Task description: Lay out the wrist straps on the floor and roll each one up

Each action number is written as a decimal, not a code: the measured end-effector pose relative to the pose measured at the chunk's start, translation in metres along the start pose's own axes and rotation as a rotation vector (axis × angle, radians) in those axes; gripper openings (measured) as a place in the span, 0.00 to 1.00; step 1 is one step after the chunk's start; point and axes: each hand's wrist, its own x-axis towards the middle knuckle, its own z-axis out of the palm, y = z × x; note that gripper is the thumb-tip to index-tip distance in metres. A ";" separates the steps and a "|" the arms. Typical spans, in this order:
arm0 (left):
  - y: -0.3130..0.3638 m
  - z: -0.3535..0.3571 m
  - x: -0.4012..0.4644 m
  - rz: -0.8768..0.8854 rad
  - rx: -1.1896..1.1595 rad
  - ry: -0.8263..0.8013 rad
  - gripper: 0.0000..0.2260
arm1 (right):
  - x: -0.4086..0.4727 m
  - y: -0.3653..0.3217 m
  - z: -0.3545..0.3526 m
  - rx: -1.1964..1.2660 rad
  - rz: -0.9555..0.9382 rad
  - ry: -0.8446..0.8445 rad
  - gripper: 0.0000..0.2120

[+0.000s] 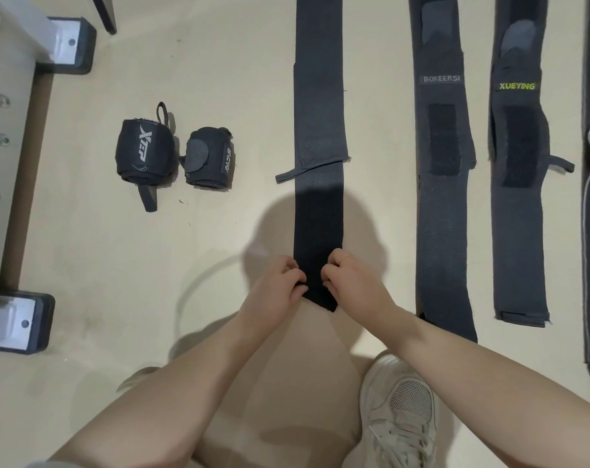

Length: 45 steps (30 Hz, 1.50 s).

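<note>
Black unbranded strap [319,184] pinched by left hand [276,292] and right hand [349,282], between rolled XTEP wrap [145,150] and flat BOKEERSI strap [442,197], XUEYING strap [518,204].

Both hands [276,285] [349,282] pinch the flat strap's [319,130] near end.
</note>
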 end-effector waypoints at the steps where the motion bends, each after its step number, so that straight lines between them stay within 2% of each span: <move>1: -0.001 0.001 -0.001 0.026 0.050 -0.030 0.11 | 0.000 0.000 0.001 -0.001 -0.005 -0.010 0.02; 3: -0.005 0.001 -0.003 0.086 0.138 -0.049 0.14 | -0.002 -0.001 -0.001 -0.023 -0.018 -0.004 0.11; 4: -0.007 0.001 -0.004 0.099 0.167 -0.047 0.14 | -0.003 -0.002 0.000 -0.034 -0.024 -0.008 0.12; 6: -0.007 -0.002 -0.005 0.129 0.222 -0.029 0.12 | -0.007 -0.005 0.001 -0.045 -0.062 -0.051 0.10; 10: -0.014 -0.004 -0.002 0.298 0.273 -0.028 0.09 | -0.023 -0.011 0.010 -0.029 -0.007 -0.106 0.12; 15: -0.012 -0.006 0.001 0.312 0.310 -0.047 0.06 | -0.031 -0.014 0.019 -0.093 0.039 0.001 0.13; 18: -0.008 -0.007 0.003 0.324 0.331 -0.074 0.07 | -0.034 -0.022 0.021 -0.153 0.136 -0.054 0.16; 21: -0.008 -0.010 0.005 0.331 0.347 -0.157 0.09 | -0.035 -0.033 0.024 -0.131 0.205 -0.105 0.10; 26: -0.020 -0.012 0.005 0.410 0.369 -0.177 0.04 | -0.037 -0.029 0.029 -0.046 0.198 -0.025 0.11; 29: -0.026 -0.009 0.001 0.459 0.427 -0.105 0.13 | -0.036 -0.026 0.027 -0.030 0.195 -0.038 0.12; 31: -0.028 -0.004 0.001 0.480 0.467 -0.036 0.15 | -0.035 -0.025 0.026 -0.031 0.230 -0.080 0.12; 34: -0.027 0.002 0.001 0.441 0.469 0.061 0.15 | -0.030 -0.023 0.024 -0.021 0.258 -0.049 0.11; 38: -0.019 0.008 -0.009 0.295 0.435 0.065 0.15 | -0.024 -0.020 0.022 -0.056 0.257 0.028 0.09; 40: -0.015 0.009 -0.012 0.234 0.437 0.049 0.14 | -0.023 -0.022 0.022 -0.146 0.192 0.072 0.08; 43: -0.005 0.010 -0.013 0.138 0.421 0.117 0.11 | -0.025 -0.020 0.020 -0.379 0.046 0.080 0.14; 45: 0.001 0.011 -0.013 0.027 0.369 0.066 0.07 | -0.030 -0.019 0.018 -0.474 -0.034 0.065 0.13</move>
